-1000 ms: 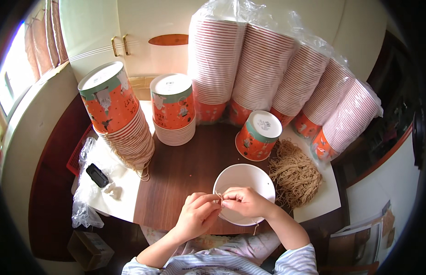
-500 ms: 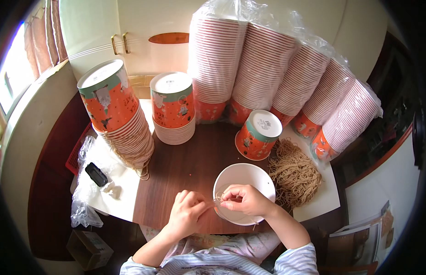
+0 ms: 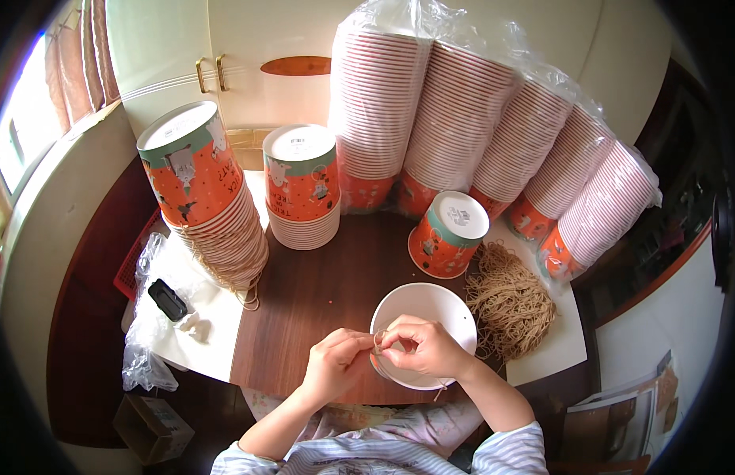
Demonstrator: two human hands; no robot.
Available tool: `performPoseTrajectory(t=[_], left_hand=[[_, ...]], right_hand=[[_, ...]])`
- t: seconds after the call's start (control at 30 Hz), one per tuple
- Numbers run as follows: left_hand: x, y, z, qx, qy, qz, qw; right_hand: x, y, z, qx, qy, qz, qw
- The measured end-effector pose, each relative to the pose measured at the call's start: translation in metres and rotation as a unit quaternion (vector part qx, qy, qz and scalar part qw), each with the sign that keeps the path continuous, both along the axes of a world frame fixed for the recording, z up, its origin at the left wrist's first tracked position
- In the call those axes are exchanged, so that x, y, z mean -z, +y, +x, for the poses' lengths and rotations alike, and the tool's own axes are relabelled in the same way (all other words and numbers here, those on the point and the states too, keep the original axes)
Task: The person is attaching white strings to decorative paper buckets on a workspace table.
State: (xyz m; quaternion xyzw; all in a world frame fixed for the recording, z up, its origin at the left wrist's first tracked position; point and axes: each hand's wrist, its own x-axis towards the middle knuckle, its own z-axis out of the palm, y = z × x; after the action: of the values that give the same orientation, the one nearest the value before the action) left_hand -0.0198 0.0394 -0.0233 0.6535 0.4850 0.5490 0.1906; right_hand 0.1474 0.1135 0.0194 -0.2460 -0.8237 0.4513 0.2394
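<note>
A paper bucket (image 3: 442, 307) stands mouth up near the table's front edge, its white inside facing me. At its left rim a thin tan cord (image 3: 377, 339) is pinched between the fingertips of both hands. My left hand (image 3: 336, 364) is closed on the cord just outside the rim. My right hand (image 3: 429, 350) reaches over the bucket's mouth, its thumb and forefinger closed on the cord too. The cord's path through the bucket wall is hidden by my fingers. A short cord end (image 3: 441, 389) shows at the bucket's near right side. Right of it lies a heap of tan cords (image 3: 510, 305).
An upturned orange bucket (image 3: 446, 241) stands beyond the open one. Nested bucket stacks stand at left (image 3: 197, 182) and centre (image 3: 301, 178). Several tall plastic-wrapped stacks (image 3: 462, 111) line the back. A black tray (image 3: 167, 299) and clear plastic wrap (image 3: 150, 360) lie far left.
My left hand has shifted slightly right, nearer my right fingertips, and its fingers are tucked in more. The cord now forms a small loop between the hands. The bucket stays in place.
</note>
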Motion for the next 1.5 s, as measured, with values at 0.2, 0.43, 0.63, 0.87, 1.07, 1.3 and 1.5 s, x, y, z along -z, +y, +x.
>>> performPoseTrajectory(t=[0.2,0.43,0.63,0.87,1.07,1.3,1.5], left_hand=[[-0.007,-0.006,0.002,0.032,-0.087,-0.073,0.993],[0.010,-0.006,0.001,0.063,-0.175,-0.189,0.964],[0.007,-0.006,-0.004,0.156,-0.355,-0.225,0.894],[0.003,-0.008,-0.005,0.201,-0.281,-0.129,0.930],[0.007,-0.003,-0.011,0.316,-0.342,-0.132,0.875],[0.005,-0.003,-0.012,0.285,-0.354,-0.142,0.880],[-0.009,-0.007,-0.014,0.261,-0.284,-0.096,0.918]], right_hand=[[-0.004,0.000,0.000,0.011,-0.007,0.009,1.000],[-0.003,-0.002,0.002,0.038,-0.014,0.054,0.998],[-0.002,-0.004,0.001,0.046,-0.021,0.072,0.996],[0.005,-0.002,0.003,0.036,-0.032,0.064,0.997],[0.005,-0.006,0.000,0.017,-0.018,0.027,0.999],[-0.008,-0.005,0.011,-0.007,0.042,0.010,0.999],[0.010,-0.010,0.020,-0.007,0.169,-0.139,0.976]])
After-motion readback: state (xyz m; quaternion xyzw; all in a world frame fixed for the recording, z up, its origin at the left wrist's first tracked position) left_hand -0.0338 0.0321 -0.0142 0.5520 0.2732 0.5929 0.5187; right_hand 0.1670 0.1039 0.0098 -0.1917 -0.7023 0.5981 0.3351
